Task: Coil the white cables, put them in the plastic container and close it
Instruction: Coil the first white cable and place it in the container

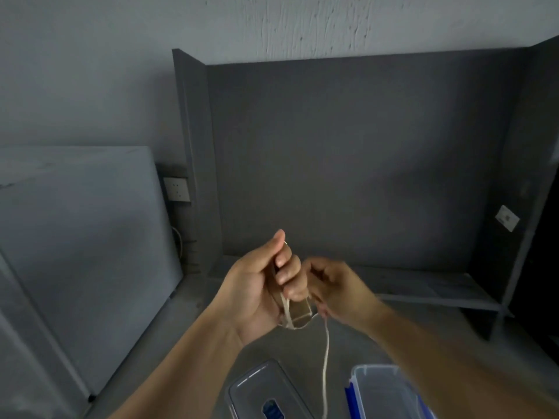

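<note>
Now | left hand fingers grip upright cable coil | right hand pinches hanging tail

No legible text, labels or signs

The white cable is partly coiled: several flat loops bunched together, hanging from my closed fingers, with one loose strand dropping straight down to the bottom edge of view. Below it, the clear plastic container stands open on the grey surface, blue clips along its sides. Its clear lid lies flat just left of it, apart.
</note>
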